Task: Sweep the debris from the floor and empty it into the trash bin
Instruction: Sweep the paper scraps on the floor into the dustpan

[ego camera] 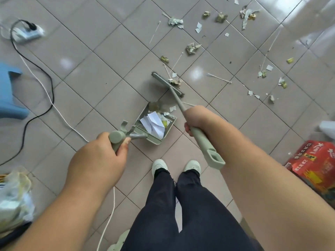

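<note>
Left hand (107, 151) wrapped around the top of the dustpan handle (117, 139), thumb pressed along the grip; right hand (194, 120) closed around the broom handle (203, 140), whose flat end with a hanging slot juts back toward the forearm. Both tools pale green. Dustpan (155, 124) rests on the grey tiled floor (108, 57) just ahead of the white shoes (159, 165), mouth facing away from the person, comb teeth visible along its near wall. Inside lie folded white paper (154, 124) and small crumpled scraps. Broom head (166, 84) sits on the floor beyond the pan, apart from its mouth, with a crumpled yellowish wad (175, 82) touching its far side. Remaining debris (221, 17) spreads across the tiles to the upper right: torn white paper bits, yellow-green crumpled wrappers and thin white sticks (219, 77), well apart from the pan. At far left, a power strip (29, 32) with a black cable (49, 91) and a white cord (59, 111) trailing over the floor, and part of a blue stool (9, 93). At lower left, a bag of clear plastic (14, 200); at right edge, a red printed carton (315, 165). Dark trousers (181, 211) fill the lower centre
</note>
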Available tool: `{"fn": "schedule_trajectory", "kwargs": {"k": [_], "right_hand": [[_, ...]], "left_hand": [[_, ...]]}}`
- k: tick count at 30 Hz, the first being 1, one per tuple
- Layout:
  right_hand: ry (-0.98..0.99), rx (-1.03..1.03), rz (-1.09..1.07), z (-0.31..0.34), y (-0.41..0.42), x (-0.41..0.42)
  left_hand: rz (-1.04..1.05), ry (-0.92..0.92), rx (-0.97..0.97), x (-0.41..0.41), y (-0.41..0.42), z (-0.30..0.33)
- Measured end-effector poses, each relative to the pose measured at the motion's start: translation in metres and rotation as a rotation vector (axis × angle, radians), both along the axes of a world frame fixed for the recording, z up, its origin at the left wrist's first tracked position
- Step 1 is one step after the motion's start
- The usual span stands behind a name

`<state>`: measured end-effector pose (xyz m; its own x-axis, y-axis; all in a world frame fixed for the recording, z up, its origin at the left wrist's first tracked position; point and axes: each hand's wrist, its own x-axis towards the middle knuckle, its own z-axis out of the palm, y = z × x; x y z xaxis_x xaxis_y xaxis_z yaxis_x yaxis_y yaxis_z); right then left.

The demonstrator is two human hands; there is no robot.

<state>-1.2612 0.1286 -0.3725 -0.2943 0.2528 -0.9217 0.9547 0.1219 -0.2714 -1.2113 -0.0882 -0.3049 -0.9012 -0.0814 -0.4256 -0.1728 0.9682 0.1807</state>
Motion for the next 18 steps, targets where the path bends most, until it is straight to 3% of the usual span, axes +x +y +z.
{"fn": "schedule_trajectory", "kwargs": {"k": [2,11,18], "right_hand": [[-0.045,0.009,0.06,0.0,0.014,-0.003],[0.005,0.055,-0.115,0.03,0.087,-0.014],[-0.087,0.136,-0.351,-0.002,0.102,-0.027]], "left_hand": [[-0.007,0.0,-0.015,-0.014,-0.005,-0.001],[-0.032,-0.012,-0.039,-0.085,-0.002,-0.003],[-0.123,-0.029,-0.044,-0.129,-0.008,-0.003]]}}
